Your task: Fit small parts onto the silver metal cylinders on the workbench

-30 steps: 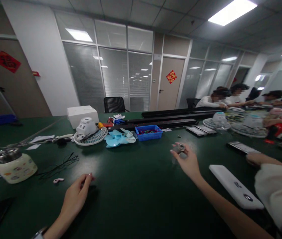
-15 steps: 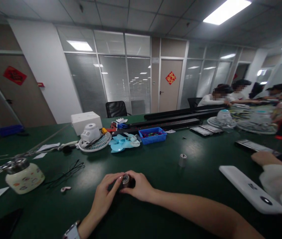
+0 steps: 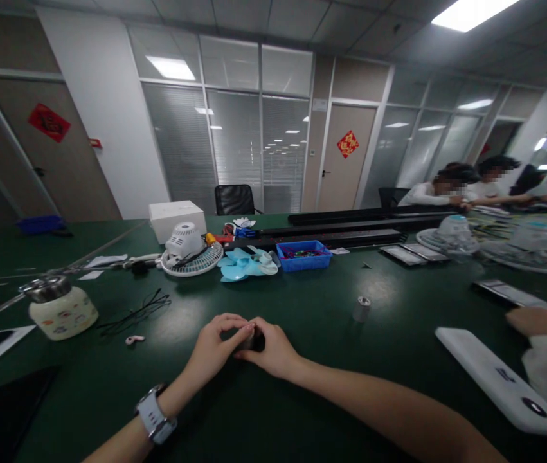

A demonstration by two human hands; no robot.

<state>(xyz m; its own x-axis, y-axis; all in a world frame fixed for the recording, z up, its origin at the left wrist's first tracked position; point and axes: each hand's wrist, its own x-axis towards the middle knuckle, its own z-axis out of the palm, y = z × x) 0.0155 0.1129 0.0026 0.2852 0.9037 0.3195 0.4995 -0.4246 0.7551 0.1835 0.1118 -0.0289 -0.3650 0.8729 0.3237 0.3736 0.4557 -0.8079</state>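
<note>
A small dark part [image 3: 250,341] sits low over the green table [image 3: 331,360], pinched between both hands. This looks like a fitting or twisting stage, and going on would call for a steady fingertip grip. The left hand [image 3: 215,347] and right hand [image 3: 276,352] are curled narrow, their fingertips meeting on the part, while a silver metal cylinder [image 3: 361,308] stands apart to the right.

Dark green tabletop [image 3: 302,411] all across. Blue tray [image 3: 303,255] toward the far edge, pale blue fan blades [image 3: 247,265] beside it, white fan [image 3: 187,251]. Cream jar [image 3: 63,312] with colourful little prints. The part [image 3: 252,341] looks dark; watch strap [image 3: 155,419] grey.
</note>
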